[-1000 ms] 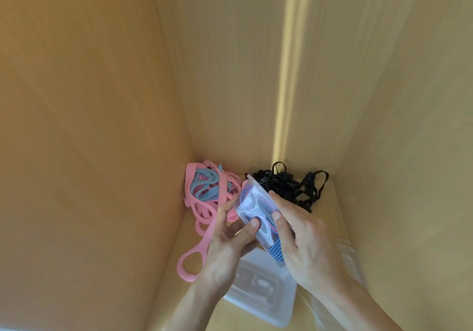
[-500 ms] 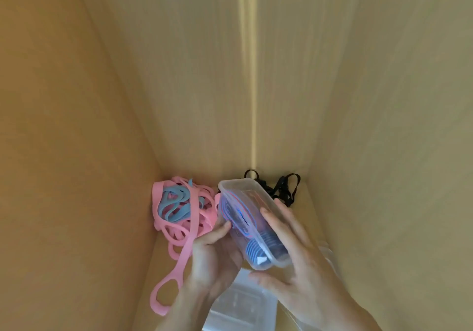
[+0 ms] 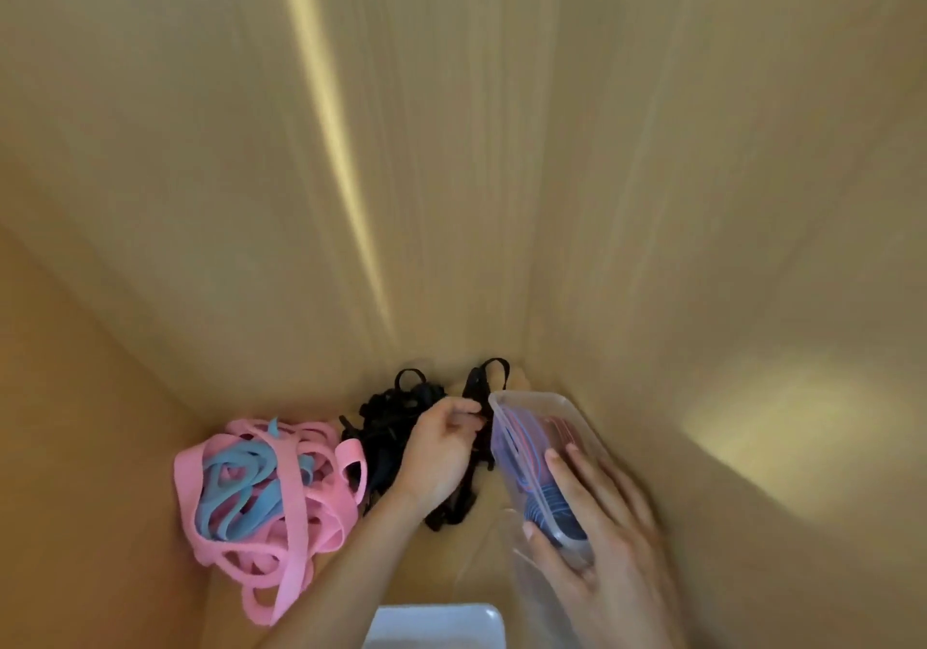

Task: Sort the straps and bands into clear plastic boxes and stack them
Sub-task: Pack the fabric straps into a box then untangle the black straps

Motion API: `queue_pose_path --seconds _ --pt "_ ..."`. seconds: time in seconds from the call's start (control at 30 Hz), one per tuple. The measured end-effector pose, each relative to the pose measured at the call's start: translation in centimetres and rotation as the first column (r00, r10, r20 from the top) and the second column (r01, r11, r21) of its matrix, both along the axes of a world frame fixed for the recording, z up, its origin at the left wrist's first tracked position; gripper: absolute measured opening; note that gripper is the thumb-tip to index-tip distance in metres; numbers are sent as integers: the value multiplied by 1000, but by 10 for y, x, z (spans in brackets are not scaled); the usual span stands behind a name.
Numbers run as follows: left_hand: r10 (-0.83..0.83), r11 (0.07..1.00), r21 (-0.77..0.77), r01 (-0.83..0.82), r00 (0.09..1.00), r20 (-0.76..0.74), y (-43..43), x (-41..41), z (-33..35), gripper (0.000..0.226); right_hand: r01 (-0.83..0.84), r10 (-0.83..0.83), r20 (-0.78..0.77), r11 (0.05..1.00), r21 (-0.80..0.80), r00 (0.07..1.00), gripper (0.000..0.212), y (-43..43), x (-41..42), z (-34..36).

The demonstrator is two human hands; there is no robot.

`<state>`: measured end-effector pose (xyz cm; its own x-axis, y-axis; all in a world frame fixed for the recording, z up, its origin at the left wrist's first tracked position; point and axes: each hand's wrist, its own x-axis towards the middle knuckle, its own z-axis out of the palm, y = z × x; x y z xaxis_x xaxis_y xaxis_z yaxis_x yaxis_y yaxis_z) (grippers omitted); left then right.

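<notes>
Nearest to us, at six o'clock on the bottom edge, we see part of a white plastic lid (image 3: pixel 441 626) lying flat on the wooden shelf floor (image 3: pixel 496 498). Just past it, at about five o'clock, our right hand (image 3: pixel 597 538) grips a clear plastic box (image 3: pixel 539 453); the fingers are curled over its near end and side, and the thumb presses against its lower edge. The box is tilted, its open rim facing toward ten o'clock, and it holds red and blue bands (image 3: pixel 531 458) packed inside. Under the hand there seems to be another clear plastic piece, though we cannot tell what it is.

At the centre, just left of the box, our left hand (image 3: pixel 441 448) reaches forward with its fingers curled, pinching a strand of the black straps (image 3: pixel 391 422). That tangled black pile sits at twelve o'clock from the hand, against the back wall, with two loops standing up at its far edge. The hand is close beside the box rim.

At about eight o'clock lies a heap of pink bands (image 3: pixel 301 508) with blue bands (image 3: pixel 241 493) coiled in its middle, touching the black pile at its right side.

Farthest off, the wooden walls (image 3: pixel 451 146) rise on all sides, with a bright streak of light down the back panel.
</notes>
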<state>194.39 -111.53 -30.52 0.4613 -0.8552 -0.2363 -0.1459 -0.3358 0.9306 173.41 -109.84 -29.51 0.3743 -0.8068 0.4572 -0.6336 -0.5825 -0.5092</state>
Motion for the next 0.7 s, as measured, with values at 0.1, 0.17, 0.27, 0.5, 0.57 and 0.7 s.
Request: queue_pose_path --seconds 0.1,0.17,0.27,0.5,0.57,0.7 --pt "-217 954 -10 300 712 668 -33 14 -17 30 58 -63 -108 997 -49 992 63 0 -1 -1" --pt "-371 857 135 498 413 832 -50 23 -29 37 66 -78 -169 995 -74 983 61 1 1 -2" --pt "-534 735 360 575 163 830 -65 35 -41 51 71 -87 -206 994 -82 975 59 3 1 -4" --pt "-748 527 732 431 -175 641 -66 18 -55 74 65 -83 -266 995 -78 960 57 3 0 -19" --pt "-768 550 749 368 -128 627 -62 16 -54 74 58 -72 -287 997 -60 955 58 0 -1 -24" --pt "-714 650 714 259 -112 691 -49 36 -49 60 46 -56 -320 998 -39 946 56 -12 7 -29"
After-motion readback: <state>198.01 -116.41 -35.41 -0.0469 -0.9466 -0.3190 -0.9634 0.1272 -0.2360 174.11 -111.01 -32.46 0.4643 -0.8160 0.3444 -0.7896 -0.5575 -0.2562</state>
